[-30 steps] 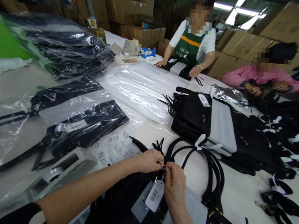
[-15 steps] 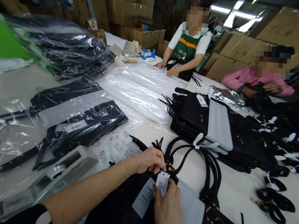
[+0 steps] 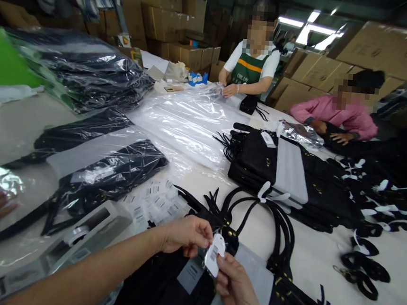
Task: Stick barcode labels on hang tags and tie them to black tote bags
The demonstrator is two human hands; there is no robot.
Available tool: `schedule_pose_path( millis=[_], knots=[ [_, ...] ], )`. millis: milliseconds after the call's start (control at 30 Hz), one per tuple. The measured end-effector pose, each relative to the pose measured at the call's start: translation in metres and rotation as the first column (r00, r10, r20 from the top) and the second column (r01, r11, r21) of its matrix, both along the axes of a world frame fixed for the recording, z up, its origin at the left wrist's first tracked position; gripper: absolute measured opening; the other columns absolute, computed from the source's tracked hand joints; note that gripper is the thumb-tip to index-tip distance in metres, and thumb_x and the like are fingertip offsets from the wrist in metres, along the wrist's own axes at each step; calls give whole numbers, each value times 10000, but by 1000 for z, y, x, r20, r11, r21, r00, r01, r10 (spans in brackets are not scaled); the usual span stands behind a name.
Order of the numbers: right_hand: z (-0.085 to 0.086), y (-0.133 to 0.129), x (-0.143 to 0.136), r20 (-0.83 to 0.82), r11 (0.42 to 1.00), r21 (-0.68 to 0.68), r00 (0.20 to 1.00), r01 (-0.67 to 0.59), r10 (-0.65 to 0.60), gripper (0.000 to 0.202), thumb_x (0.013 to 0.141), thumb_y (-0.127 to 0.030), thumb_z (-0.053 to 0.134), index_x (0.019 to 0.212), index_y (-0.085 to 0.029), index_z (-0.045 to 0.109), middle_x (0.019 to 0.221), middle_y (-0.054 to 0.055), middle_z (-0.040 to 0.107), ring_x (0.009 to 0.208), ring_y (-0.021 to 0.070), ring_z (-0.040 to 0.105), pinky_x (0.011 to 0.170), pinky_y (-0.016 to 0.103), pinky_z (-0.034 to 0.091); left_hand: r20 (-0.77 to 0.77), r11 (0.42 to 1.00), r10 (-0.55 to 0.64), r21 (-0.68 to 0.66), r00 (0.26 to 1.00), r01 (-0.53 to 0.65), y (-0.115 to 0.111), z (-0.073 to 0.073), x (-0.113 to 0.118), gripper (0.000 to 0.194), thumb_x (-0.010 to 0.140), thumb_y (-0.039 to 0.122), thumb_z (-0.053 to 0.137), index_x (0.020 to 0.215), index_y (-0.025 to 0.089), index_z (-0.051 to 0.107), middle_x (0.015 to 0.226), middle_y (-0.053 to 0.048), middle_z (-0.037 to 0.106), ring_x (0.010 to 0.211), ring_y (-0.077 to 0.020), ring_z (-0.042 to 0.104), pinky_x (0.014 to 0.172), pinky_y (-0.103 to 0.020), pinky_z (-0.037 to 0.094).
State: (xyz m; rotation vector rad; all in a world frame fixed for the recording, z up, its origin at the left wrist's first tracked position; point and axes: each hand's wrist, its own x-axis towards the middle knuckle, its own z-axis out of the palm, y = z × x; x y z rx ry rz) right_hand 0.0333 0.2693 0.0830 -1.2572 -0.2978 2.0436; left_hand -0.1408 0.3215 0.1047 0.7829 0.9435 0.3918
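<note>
One white tag (image 3: 215, 255), held over the black bag (image 3: 163, 284) on the near side of the table (image 3: 318, 264). Right hand (image 3: 237, 281) has thumb and fingers closed on the tag's lower edge. Left hand (image 3: 189, 236) is curled beside its top; can't tell if it grips anything. Status, my read: tag at the bag, fastening unconfirmed. No clear plastic on this one; the wrapped bag (image 3: 125, 169) further left has it.
</note>
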Motion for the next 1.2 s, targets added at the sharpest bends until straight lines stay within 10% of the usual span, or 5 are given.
schedule_pose_path(
  millis=[400, 533, 767, 967, 1200],
  knots=[
    [-18, 1, -34, 35, 955, 7, 955, 295, -295, 367, 434, -311, 816, 614, -135, 548, 429, -116, 373, 356, -20, 194, 329, 122, 131, 24, 999, -27, 42, 999, 26, -65, -3, 2, 515, 638, 195, 604, 1146, 235, 531, 950, -28, 585, 480, -49, 546, 403, -146, 403],
    [-18, -2, -33, -20, 971, 2, 971, 239, -239, 354, 482, -339, 795, 635, -140, 546, 394, -131, 341, 326, -23, 167, 323, 131, 137, -38, 983, -9, 185, 999, 16, -74, -6, 13, 639, 598, 136, 609, 1196, 328, 493, 1222, -31, 410, 537, -24, 533, 454, -163, 400],
    [-4, -8, -31, 60, 991, 110, 994, 80, -87, 412, 647, -551, 621, 671, -144, 559, 430, -79, 448, 313, 8, 277, 329, 159, 202, -33, 960, 172, 229, 984, -160, -56, 1, 17, 298, 690, 314, 564, 901, 124, 653, 867, -52, 575, 703, -132, 532, 573, -222, 374],
    [-10, -15, -26, 298, 967, 223, 936, 124, -189, 414, 605, -528, 660, 740, -148, 567, 491, -67, 513, 322, 16, 313, 329, 162, 196, -113, 929, 338, 200, 934, -312, -51, 6, 8, 417, 722, 447, 522, 990, 146, 628, 1034, -55, 584, 905, -195, 488, 684, -262, 351],
    [-9, -32, -9, 510, 951, 294, 826, 94, -239, 551, 633, -519, 637, 1025, -143, 540, 584, -4, 632, 577, 126, 554, 537, 214, 432, -247, 928, 297, 303, 922, -218, -97, 0, -19, 532, 701, 532, 538, 1114, 201, 593, 1134, -58, 558, 1014, -248, 483, 889, -355, 360]
  ],
)
